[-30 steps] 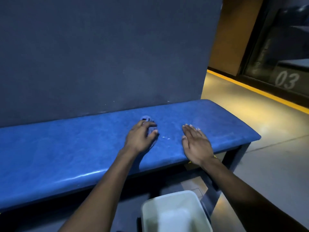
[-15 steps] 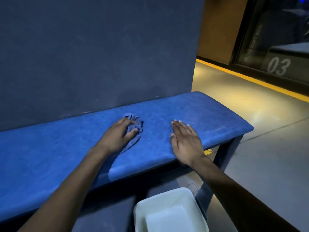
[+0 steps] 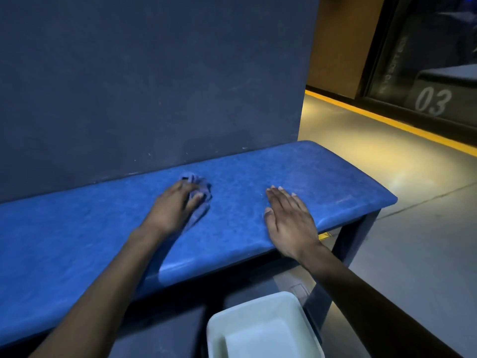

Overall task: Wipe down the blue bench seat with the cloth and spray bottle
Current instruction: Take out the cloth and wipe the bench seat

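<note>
The blue bench seat (image 3: 77,236) runs from the left edge to the right of centre, against a dark wall. My left hand (image 3: 171,210) presses a crumpled blue cloth (image 3: 200,200) onto the seat near its back edge, fingers curled over it. My right hand (image 3: 289,218) lies flat on the seat to the right, palm down and fingers together, holding nothing. No spray bottle shows in this view.
A white plastic tub (image 3: 260,329) stands on the floor under the bench's front edge, between my arms. The dark wall (image 3: 154,86) rises right behind the seat. The bench's right leg (image 3: 353,241) meets grey floor, with a yellow floor stripe (image 3: 387,122) beyond.
My left hand has slid the cloth leftward and toward the wall along the seat. My right hand has stayed flat in place. The view has shifted a little to the left.
</note>
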